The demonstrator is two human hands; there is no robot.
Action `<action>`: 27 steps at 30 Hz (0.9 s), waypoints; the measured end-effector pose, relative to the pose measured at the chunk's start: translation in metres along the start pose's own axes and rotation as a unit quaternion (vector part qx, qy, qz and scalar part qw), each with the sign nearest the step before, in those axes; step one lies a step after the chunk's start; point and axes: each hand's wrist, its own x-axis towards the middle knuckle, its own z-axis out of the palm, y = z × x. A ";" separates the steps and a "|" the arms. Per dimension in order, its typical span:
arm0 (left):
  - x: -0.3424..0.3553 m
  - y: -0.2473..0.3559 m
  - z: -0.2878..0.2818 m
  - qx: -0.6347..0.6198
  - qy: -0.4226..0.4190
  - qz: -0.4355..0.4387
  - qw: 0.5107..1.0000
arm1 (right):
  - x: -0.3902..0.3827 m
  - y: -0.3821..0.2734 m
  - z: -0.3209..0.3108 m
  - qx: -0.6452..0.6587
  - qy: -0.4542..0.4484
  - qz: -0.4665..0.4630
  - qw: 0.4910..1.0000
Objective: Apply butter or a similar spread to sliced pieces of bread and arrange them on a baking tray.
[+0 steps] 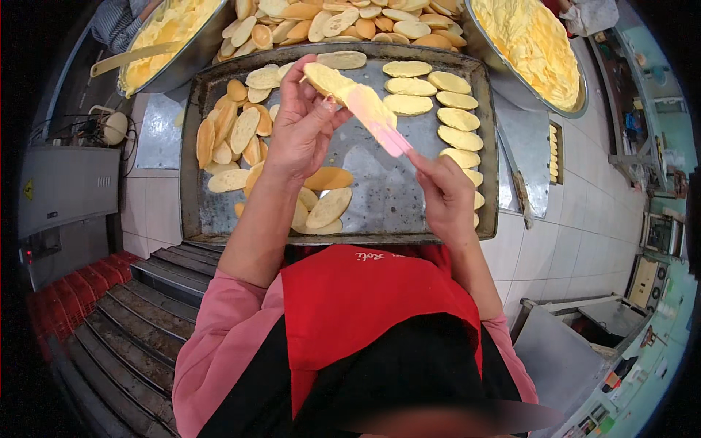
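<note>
My left hand (pixel 303 131) holds up an oval slice of bread (pixel 327 80), its top spread with yellow cream. In my right hand (pixel 447 193) is a pink spatula (pixel 394 140), its blade smeared with cream and laid against the slice. Both are above a worn dark baking tray (pixel 187 160). Plain oval bread halves (pixel 244 131) lie loosely heaped on the tray's left side, several under my left forearm. Along the right side, cream-topped bread slices (pixel 458 139) sit in rows, the nearest partly hidden by my right hand.
Metal bowls of yellow cream stand at far left (pixel 212 36) and far right (pixel 582 102); a spatula (pixel 139 57) rests in the left one. Behind the tray is a bread pile (pixel 350 22). A long knife (pixel 520 190) lies right. Stacked trays (pixel 131 328) stand lower left. A striped sleeve (pixel 113 25) shows top left.
</note>
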 end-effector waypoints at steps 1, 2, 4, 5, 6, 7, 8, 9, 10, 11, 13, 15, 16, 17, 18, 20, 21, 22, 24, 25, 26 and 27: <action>0.000 0.001 -0.002 -0.025 0.020 0.018 0.999 | -0.003 0.001 -0.007 -0.001 -0.032 0.016 0.999; 0.001 0.002 -0.005 -0.022 0.021 0.021 0.999 | -0.002 0.003 -0.010 0.002 -0.032 0.013 0.999; 0.001 -0.001 -0.009 -0.004 0.029 0.069 0.997 | -0.004 0.005 -0.016 0.024 0.009 -0.010 1.000; 0.000 -0.004 -0.007 -0.006 0.026 0.066 0.997 | 0.000 0.001 -0.012 0.034 0.037 -0.005 0.999; -0.002 -0.008 -0.004 0.024 0.034 0.077 0.996 | 0.005 -0.001 -0.006 0.032 0.039 -0.002 0.999; -0.003 -0.011 0.000 0.054 0.040 0.089 0.994 | 0.012 -0.002 -0.001 -0.047 0.046 -0.044 0.997; -0.003 -0.014 0.002 0.054 0.036 0.087 0.994 | 0.016 -0.004 0.005 -0.124 0.051 -0.086 0.987; -0.004 -0.017 0.003 0.052 0.022 0.103 0.993 | 0.018 -0.009 0.006 -0.193 0.052 -0.078 0.977; -0.005 -0.018 0.001 0.053 0.011 0.120 0.991 | 0.019 -0.006 0.007 -0.190 0.054 -0.078 0.977; -0.006 -0.019 -0.003 0.064 0.014 0.125 0.990 | 0.020 0.000 0.005 -0.238 0.057 -0.067 0.967; -0.006 -0.018 -0.004 0.081 0.013 0.156 0.984 | 0.015 0.012 0.004 -0.283 0.059 -0.056 0.956; -0.005 -0.018 -0.006 0.096 0.012 0.186 0.978 | 0.003 0.018 0.004 0.064 0.049 0.123 0.989; -0.004 -0.018 -0.008 0.130 0.012 0.205 0.970 | -0.001 0.016 0.002 0.065 0.048 0.123 0.989; -0.004 -0.019 -0.009 0.163 0.012 0.223 0.961 | -0.006 0.013 -0.001 0.205 0.011 0.231 0.951; -0.005 -0.020 -0.010 0.164 0.012 0.223 0.961 | -0.010 0.010 -0.004 0.337 -0.026 0.332 0.881; -0.004 -0.023 -0.010 0.171 0.021 0.219 0.960 | -0.017 0.008 -0.009 0.412 -0.036 0.336 0.846; -0.004 -0.023 -0.010 0.171 0.020 0.218 0.961 | -0.019 0.007 -0.011 0.483 -0.046 0.337 0.807; -0.004 -0.024 -0.011 0.175 0.012 0.213 0.961 | -0.019 0.007 -0.012 0.484 -0.044 0.338 0.806; -0.005 -0.024 -0.012 0.180 0.002 0.207 0.962 | -0.020 0.007 -0.015 0.416 0.039 0.323 0.849; -0.005 -0.023 -0.013 0.237 -0.029 0.222 0.945 | -0.018 0.009 -0.017 0.416 0.043 0.325 0.848; -0.005 -0.022 -0.014 0.292 -0.061 0.238 0.924 | -0.013 0.013 -0.017 0.241 0.069 0.189 0.949; -0.005 -0.020 -0.015 0.292 -0.065 0.236 0.925 | -0.008 0.015 -0.018 0.051 0.091 0.044 0.994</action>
